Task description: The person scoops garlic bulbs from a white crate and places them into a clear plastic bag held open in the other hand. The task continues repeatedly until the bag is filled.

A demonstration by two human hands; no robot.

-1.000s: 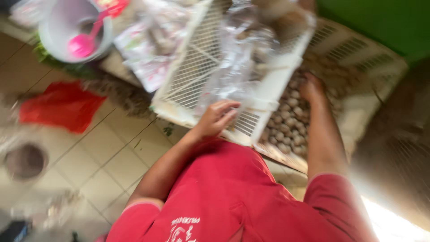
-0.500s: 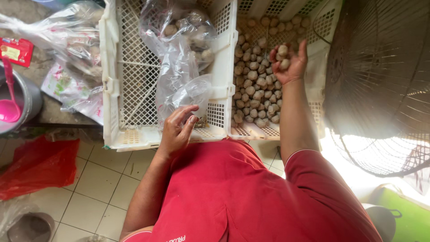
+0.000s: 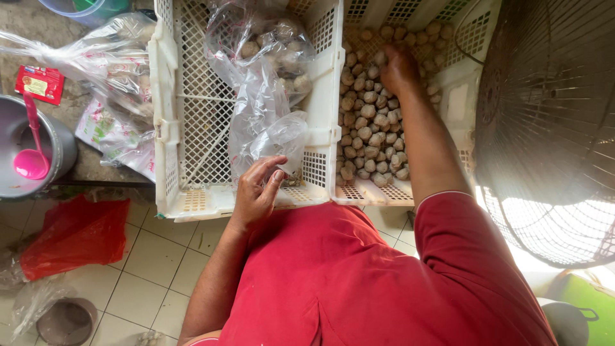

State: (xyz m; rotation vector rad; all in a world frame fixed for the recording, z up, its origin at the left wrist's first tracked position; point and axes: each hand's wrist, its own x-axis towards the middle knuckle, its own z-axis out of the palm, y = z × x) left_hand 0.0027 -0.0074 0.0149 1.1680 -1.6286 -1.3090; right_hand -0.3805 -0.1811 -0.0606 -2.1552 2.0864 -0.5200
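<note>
Two crates sit side by side, tops cut off. My right hand (image 3: 398, 67) lies palm-down on the balls (image 3: 371, 128) in the right crate (image 3: 448, 96), fingers hidden (grip unclear). My left hand (image 3: 257, 192) pinches a clear bag (image 3: 278, 138) in the left crate (image 3: 192, 122).

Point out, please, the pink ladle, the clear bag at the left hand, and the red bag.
Pink ladle (image 3: 31, 163), head view, its bowl.
Clear bag (image 3: 282, 136), head view, its lower end.
Red bag (image 3: 73, 234), head view, its middle.
</note>
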